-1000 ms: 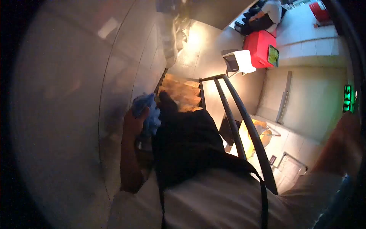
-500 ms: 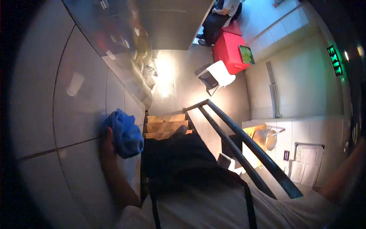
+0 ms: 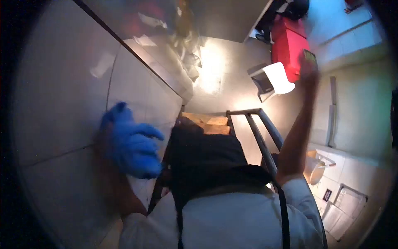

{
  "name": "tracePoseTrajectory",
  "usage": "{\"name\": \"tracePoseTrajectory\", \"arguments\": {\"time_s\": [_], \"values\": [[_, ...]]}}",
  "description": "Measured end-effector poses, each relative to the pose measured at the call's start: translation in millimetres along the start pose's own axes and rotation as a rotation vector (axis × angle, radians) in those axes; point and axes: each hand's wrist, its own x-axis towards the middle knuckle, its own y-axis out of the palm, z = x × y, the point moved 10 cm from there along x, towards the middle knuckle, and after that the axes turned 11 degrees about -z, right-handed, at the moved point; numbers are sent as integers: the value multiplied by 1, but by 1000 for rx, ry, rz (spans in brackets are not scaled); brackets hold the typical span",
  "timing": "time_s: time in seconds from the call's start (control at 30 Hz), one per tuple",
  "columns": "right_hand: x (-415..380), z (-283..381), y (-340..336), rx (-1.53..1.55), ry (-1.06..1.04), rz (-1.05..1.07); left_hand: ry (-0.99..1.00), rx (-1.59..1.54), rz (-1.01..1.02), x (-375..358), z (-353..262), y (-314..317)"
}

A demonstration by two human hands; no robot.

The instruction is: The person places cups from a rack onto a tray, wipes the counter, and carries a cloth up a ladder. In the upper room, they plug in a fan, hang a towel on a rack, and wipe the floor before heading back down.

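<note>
A crumpled blue cloth (image 3: pixel 134 147) is bunched up close to the pale tiled wall on the left. My left hand (image 3: pixel 104 139), dark and blurred, is wrapped round it from the wall side, with most of the fingers hidden. On the other side, my right arm stretches forward past the metal handrail. Its blurred hand (image 3: pixel 309 70) appears in front of the red box and the dark-framed green tray (image 3: pixel 309 57), and motion smears its fingers. Below my dark apron (image 3: pixel 211 151), wooden steps (image 3: pixel 213 120) lead down.
A metal handrail (image 3: pixel 259 128) runs along the right of the stairs. On the floor below stand a white chair (image 3: pixel 278 79) and a red box (image 3: pixel 286 47). A person in dark clothing (image 3: pixel 269 20) is at the top. A pot (image 3: pixel 317 172) is at lower right.
My right arm has swung from the far right edge to forward of the handrail. The blue cloth, still in my left hand, has spread out somewhat. The view has shifted, and fewer steps show.
</note>
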Motion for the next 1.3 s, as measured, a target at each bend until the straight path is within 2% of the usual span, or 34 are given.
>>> {"name": "tracePoseTrajectory", "arguments": {"time_s": [0.07,0.1,0.13,0.23,0.3,0.33,0.37,0.4,0.47,0.5,0.6,0.63,0.73,0.8,0.87,0.9,0.93,1.0,1.03,1.13,1.2,1.23,1.27,1.3], "values": [[-133,-42,14,-16,179,130,-73,-75,91,16,62,37],[-176,-53,11,-90,197,190,-116,-121,146,26,95,56],[-196,-38,0,-98,305,189,-157,-191,221,37,130,80],[-234,-39,17,-12,237,249,-282,-616,554,86,195,159],[-229,-36,44,46,189,266,-325,-540,540,111,228,203],[-234,-53,73,217,434,358,-359,-516,503,115,248,215],[-235,-55,98,334,526,370,-412,-575,518,121,268,225],[-230,-46,127,462,625,382,-427,-553,403,130,286,223],[-207,-17,173,439,408,466,-417,-490,185,147,305,217],[-186,12,190,438,271,511,-333,-368,72,169,327,199],[-156,37,256,410,9,756,-370,-589,194,191,339,194],[-146,36,277,415,-27,806,-275,-572,212,190,320,193],[-119,27,343,485,-104,886,-326,-461,0,244,385,155],[-110,15,382,449,-203,876,-97,-323,-147,262,395,153],[-108,-3,412,375,-284,849,127,-131,-280,271,375,158],[-112,-10,415,419,-319,802,191,-156,-376,285,379,154],[-120,-18,421,474,-261,797,163,-147,-335,306,377,161],[-140,-32,439,442,-52,1045,75,-150,-266,341,379,177],[-151,-35,453,439,-90,1138,44,-177,-269,356,366,190],[-172,-26,506,494,-138,1328,369,-66,-349,436,337,218],[-153,-10,543,492,-121,1304,453,-71,-317,473,316,263],[-141,1,563,461,-55,1331,540,79,-353,500,316,282],[-133,3,594,480,-90,1285,625,227,-395,534,321,304],[-126,11,626,546,-137,1264,649,198,-427,568,316,295]]}}
